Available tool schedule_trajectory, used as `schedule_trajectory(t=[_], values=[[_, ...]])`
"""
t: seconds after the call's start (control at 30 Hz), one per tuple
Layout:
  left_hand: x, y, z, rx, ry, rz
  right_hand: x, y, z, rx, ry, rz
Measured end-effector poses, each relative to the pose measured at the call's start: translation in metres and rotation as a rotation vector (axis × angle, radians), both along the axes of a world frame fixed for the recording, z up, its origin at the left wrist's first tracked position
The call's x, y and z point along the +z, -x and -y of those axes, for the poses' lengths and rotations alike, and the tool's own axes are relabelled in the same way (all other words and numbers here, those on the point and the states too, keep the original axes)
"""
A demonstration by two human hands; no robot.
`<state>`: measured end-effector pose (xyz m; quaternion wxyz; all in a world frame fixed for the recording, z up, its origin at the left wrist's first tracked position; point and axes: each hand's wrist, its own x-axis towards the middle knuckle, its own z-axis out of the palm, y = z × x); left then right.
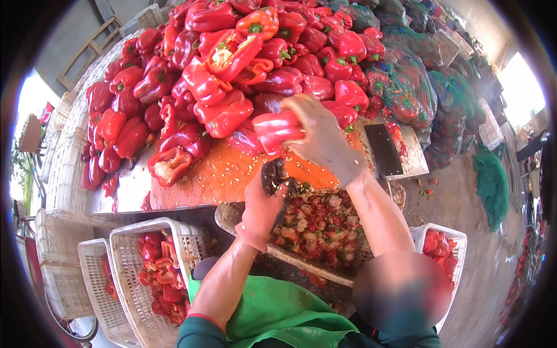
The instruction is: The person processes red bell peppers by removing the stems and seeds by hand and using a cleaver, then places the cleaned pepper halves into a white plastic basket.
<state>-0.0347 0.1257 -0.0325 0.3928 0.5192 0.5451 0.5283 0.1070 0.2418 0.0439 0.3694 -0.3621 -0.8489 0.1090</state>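
Note:
My right hand (325,136), in a pale grey glove, is closed around a red bell pepper (277,130) above the orange cutting board (232,168). Just below and to the left, my left hand (264,203) wears an orange-red glove with dark, stained fingers. Those fingers are curled in, and whatever they may hold is hidden. A large heap of red bell peppers (278,81) covers the far side of the table, with a cut-open pepper (226,55) on it. Another opened pepper (169,165) rests at the board's left. Pale seeds are scattered over the board.
Under the table edge, a basket (310,265) holds pepper scraps. White plastic crates with cut peppers stand at left (191,238) and right (461,255). A dark rectangular slab (384,149) lies right of the board. Filled mesh sacks (409,87) are stacked behind at right.

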Motion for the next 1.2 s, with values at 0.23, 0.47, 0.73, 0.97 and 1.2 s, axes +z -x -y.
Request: schedule_trajectory(t=[0.23,0.47,0.73,0.97,1.2], values=[[0.025,-0.018,-0.002,-0.151,-0.04,0.663,-0.023,-0.04,0.074,-0.174,0.548,-0.804],[0.038,-0.029,0.0,-0.186,-0.185,0.449,-0.026,-0.039,0.114,-0.131,0.829,-0.959],[0.055,-0.018,-0.006,-0.267,-0.243,-0.71,0.015,-0.097,0.101,-0.204,0.774,-0.476],[0.027,-0.009,-0.042,-0.047,-0.151,0.283,0.018,-0.155,0.116,0.111,1.198,-1.319],[0.055,-0.032,-0.023,0.127,-0.472,-0.89,-0.026,-0.144,0.138,0.131,1.425,-1.493]])
